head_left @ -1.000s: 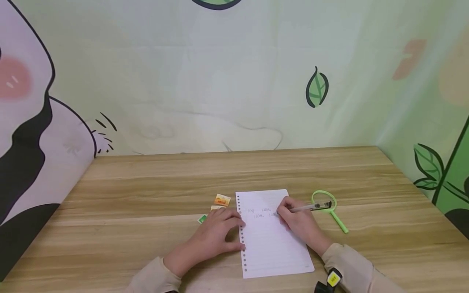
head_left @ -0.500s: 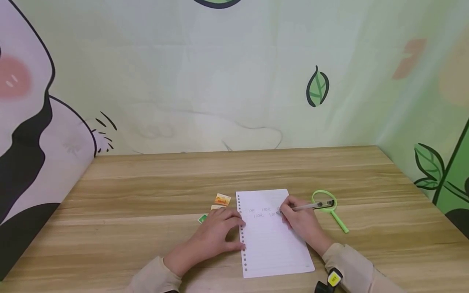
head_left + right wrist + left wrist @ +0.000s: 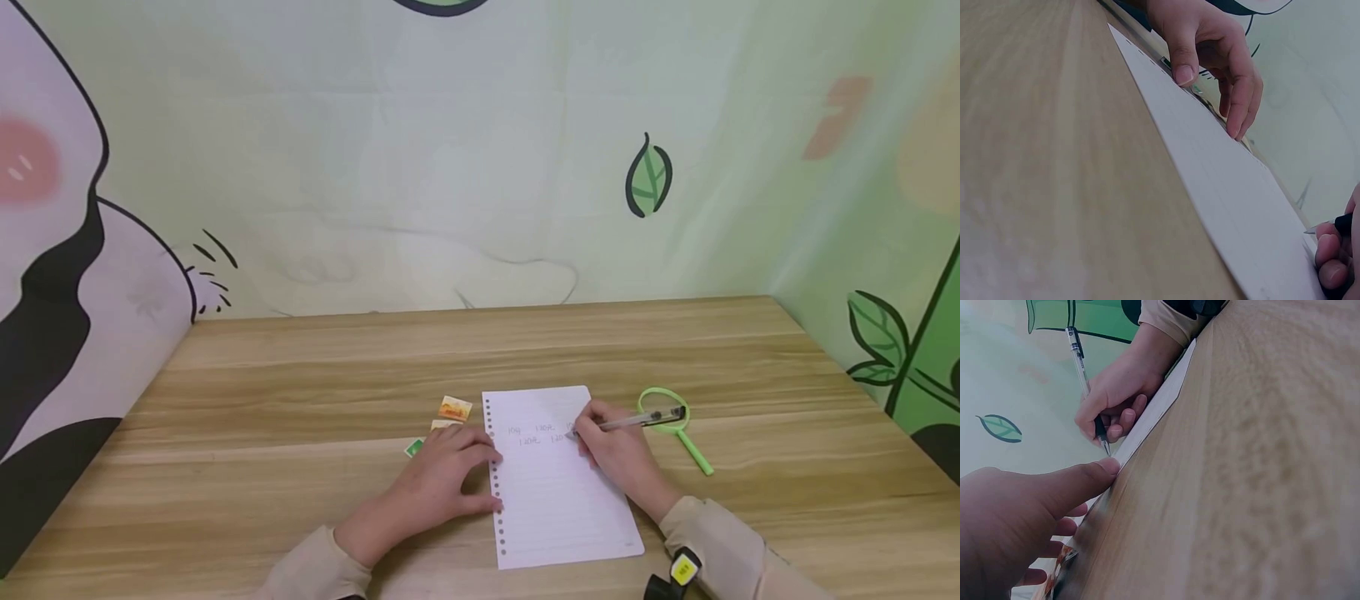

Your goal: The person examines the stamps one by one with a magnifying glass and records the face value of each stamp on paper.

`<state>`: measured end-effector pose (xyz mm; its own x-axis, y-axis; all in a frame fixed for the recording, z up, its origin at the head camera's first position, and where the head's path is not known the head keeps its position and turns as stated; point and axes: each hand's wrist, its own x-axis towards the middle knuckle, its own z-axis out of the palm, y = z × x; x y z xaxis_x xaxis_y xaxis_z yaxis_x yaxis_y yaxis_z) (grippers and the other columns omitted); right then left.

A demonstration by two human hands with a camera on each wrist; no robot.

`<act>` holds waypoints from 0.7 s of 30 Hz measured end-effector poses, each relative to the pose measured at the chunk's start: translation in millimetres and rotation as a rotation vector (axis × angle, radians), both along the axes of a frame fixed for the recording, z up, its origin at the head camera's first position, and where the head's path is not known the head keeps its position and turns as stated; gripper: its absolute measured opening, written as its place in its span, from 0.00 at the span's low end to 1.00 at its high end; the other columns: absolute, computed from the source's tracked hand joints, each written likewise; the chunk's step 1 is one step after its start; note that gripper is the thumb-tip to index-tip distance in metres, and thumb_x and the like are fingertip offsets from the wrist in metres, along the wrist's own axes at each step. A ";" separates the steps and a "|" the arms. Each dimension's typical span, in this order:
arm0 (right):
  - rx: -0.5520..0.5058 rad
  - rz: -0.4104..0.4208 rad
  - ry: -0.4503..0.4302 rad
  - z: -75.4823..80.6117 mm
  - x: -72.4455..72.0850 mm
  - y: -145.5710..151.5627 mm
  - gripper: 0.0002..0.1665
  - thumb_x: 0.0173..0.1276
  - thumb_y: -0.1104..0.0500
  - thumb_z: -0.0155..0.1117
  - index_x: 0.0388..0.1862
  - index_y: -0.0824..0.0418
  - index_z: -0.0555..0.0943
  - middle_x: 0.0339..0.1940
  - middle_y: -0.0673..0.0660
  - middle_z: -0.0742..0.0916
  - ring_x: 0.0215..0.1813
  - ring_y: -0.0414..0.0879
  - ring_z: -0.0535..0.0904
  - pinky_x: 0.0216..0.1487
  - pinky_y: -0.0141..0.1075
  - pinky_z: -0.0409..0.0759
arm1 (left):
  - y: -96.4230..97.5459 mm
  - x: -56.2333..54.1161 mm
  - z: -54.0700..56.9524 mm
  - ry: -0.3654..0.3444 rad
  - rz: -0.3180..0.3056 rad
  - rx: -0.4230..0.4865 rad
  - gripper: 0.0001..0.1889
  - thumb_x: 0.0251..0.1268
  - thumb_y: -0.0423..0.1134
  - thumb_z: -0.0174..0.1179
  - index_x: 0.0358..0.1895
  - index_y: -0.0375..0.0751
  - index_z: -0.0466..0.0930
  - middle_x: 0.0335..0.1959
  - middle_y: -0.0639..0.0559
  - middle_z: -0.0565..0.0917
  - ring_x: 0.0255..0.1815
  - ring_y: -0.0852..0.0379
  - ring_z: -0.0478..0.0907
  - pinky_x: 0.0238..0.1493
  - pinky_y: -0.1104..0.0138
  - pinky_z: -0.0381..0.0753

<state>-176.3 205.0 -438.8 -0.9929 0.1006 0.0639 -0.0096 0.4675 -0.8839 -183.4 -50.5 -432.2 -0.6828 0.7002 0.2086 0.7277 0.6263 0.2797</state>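
A lined sheet of paper (image 3: pixel 558 508) with punched holes down its left side lies on the table, with two short rows of handwriting near its top. My right hand (image 3: pixel 618 450) pinches a clear pen (image 3: pixel 637 420) with a dark grip, its tip at the end of the second row. The left hand (image 3: pixel 442 479) rests with its thumb and fingertips on the holed edge, fingers spread and slightly bent. In the left wrist view the pen (image 3: pixel 1077 359) leans above the paper, its point close to the left thumb. The right wrist view shows the left hand (image 3: pixel 1216 56) along the far edge.
Just beyond the left hand lie an orange-and-white card (image 3: pixel 455 408) and a green one (image 3: pixel 413 448), partly covered by that hand. A green magnifying glass (image 3: pixel 696 454) lies right of the paper. The wooden table (image 3: pixel 300 375) meets a printed cloth backdrop (image 3: pixel 450 167).
The right hand and pen have shifted slightly to the right along the second row, and more of the writing shows. The left hand has stayed in place on the paper.
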 end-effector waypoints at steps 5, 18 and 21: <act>0.009 0.026 0.012 -0.5 -0.2 0.0 0.09 0.65 0.63 0.55 0.24 0.63 0.76 0.13 0.51 0.75 0.16 0.41 0.70 0.21 0.30 0.67 | 0.0 -0.1 0.3 -0.015 0.004 -0.002 0.24 0.51 0.56 0.70 0.49 0.48 0.82 0.54 0.53 0.79 0.61 0.52 0.72 0.66 0.53 0.69; 0.020 -0.016 -0.014 0.5 0.6 -1.3 0.10 0.65 0.64 0.52 0.24 0.63 0.76 0.13 0.51 0.76 0.16 0.42 0.70 0.19 0.30 0.67 | -0.5 0.7 -0.9 -0.012 0.005 0.004 0.24 0.50 0.56 0.70 0.48 0.48 0.82 0.54 0.53 0.79 0.61 0.52 0.72 0.66 0.53 0.68; 0.028 -0.010 -0.012 -0.7 -0.4 -0.6 0.10 0.65 0.64 0.52 0.23 0.63 0.75 0.13 0.51 0.75 0.16 0.42 0.70 0.19 0.30 0.66 | 0.0 0.7 0.2 -0.010 0.002 0.002 0.24 0.50 0.56 0.70 0.49 0.48 0.82 0.54 0.53 0.79 0.61 0.52 0.72 0.66 0.53 0.69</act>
